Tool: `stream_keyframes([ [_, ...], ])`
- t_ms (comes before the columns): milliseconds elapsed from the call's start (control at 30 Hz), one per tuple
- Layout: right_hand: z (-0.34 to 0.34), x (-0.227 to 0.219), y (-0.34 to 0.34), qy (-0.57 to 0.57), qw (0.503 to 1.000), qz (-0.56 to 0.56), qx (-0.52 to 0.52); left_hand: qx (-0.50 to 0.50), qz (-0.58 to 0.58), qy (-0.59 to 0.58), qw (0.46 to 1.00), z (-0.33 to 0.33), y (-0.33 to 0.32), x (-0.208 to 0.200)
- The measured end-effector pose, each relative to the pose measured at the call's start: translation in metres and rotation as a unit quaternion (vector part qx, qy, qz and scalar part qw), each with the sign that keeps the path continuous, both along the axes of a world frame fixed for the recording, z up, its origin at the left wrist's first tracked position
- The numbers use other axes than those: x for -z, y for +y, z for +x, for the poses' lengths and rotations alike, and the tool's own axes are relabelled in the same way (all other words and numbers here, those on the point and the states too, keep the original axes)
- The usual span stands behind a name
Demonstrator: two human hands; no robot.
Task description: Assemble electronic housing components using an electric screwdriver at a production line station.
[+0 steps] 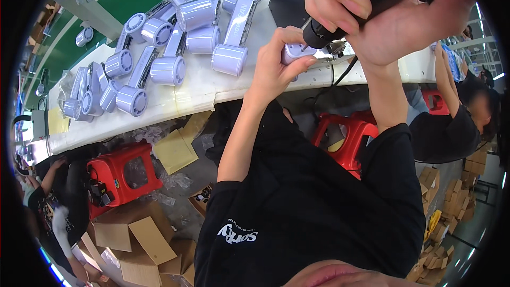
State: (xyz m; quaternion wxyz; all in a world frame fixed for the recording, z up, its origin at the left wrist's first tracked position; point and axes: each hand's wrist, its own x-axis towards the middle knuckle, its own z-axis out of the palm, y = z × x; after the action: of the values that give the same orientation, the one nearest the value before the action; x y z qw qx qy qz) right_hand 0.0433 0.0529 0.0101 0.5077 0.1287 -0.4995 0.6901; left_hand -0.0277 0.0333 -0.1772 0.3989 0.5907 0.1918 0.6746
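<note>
My left hand (276, 61) holds a pale purple fan part (294, 53) between thumb and fingers at the table's near edge. Wrapped round a black electric screwdriver (319, 34) is my right hand (380, 34). The screwdriver is tilted, and its thin bit comes down onto the part's face. Whether the tip sits in a screw is too small to tell. To the left of my hands, several pale purple handheld fans (229, 59) lie on the white table, some leaning on one another.
Beyond the white table (196, 101) runs a green surface (133, 0). A black cable (348, 72) hangs over the edge. Red stools (127, 172) (345, 138) and open cardboard boxes (138, 239) stand below. Co-workers sit at the far left (61, 212) and right (446, 133).
</note>
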Motion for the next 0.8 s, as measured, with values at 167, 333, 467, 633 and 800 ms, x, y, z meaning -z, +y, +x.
stream_keyframes([
  [167,-0.001,0.006,0.0,-0.002,1.0,0.006,-0.023,0.002,-0.012,-0.013,1.0,-0.001,-0.001,0.002],
  [333,0.002,0.006,0.0,-0.08,0.995,-0.041,-0.031,-0.011,0.016,0.004,1.0,-0.002,0.001,-0.001],
  [467,0.004,0.006,0.005,-0.138,0.987,-0.077,-0.026,-0.012,-0.013,0.007,1.0,-0.004,0.002,0.003],
  [633,0.01,0.009,0.012,-0.19,0.974,-0.122,-0.022,-0.026,-0.019,0.032,0.999,-0.01,0.005,0.012],
  [800,0.11,0.002,0.02,-0.184,0.934,0.145,0.271,-0.026,0.035,0.082,0.996,-0.037,-0.008,-0.029],
])
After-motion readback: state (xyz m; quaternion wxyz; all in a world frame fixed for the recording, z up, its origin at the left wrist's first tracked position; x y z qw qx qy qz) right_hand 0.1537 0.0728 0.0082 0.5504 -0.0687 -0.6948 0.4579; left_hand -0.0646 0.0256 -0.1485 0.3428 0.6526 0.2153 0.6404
